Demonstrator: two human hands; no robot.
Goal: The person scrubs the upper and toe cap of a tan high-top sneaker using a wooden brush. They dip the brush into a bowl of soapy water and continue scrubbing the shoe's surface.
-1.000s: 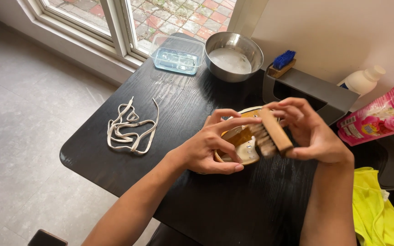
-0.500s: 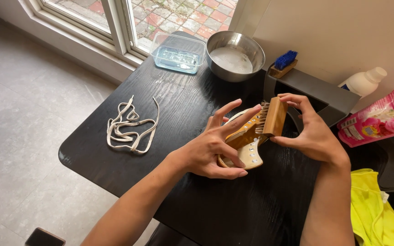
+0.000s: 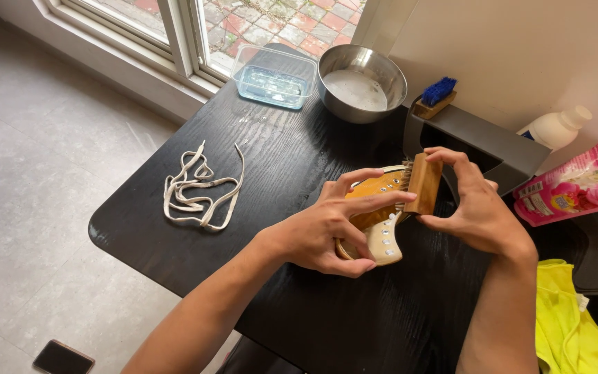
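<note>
Currently left hand (image 3: 327,232) grip wraps the shoe (image 3: 375,215), holding it over the surface (image 3: 271,166) near its right edge. Right hand (image 3: 475,208) grip pinches the brush (image 3: 423,183), bristles on the shoe's far end. Laces (image 3: 198,190) lie well left, near the left edge; bowl (image 3: 361,83) and tub (image 3: 273,76) far. Open surface between laces and hands.
</note>
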